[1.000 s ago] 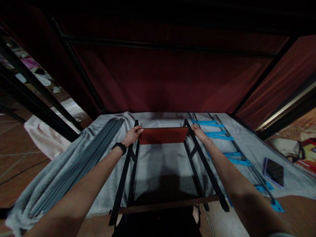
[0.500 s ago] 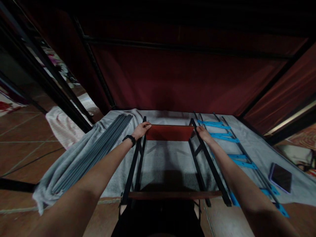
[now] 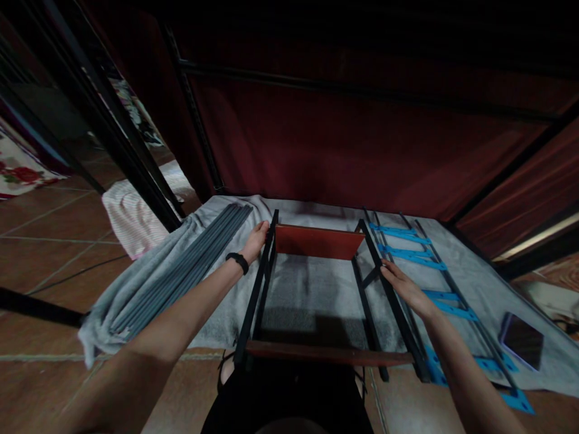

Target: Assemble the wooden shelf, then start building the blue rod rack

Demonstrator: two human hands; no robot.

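A black metal frame (image 3: 253,295) with two long side rails lies across a grey cloth (image 3: 307,289). A red-brown panel (image 3: 316,242) spans the rails at the far end, and a brown board (image 3: 325,354) crosses the near end. My left hand (image 3: 257,239), with a black band on the wrist, rests against the far end of the left rail, fingers curled on it. My right hand (image 3: 402,286) lies on the right rail (image 3: 384,283) about midway, fingers extended and apart.
A bundle of grey rods (image 3: 181,271) lies on the cloth at the left. Black rails with blue brackets (image 3: 407,250) lie to the right, and a phone (image 3: 522,340) sits at the far right. Black uprights and a dark red curtain stand behind. Tiled floor spreads left.
My right hand has slid back along the right rail from the red panel's end to the middle. The left hand stays at the far left corner. The view has shifted left.
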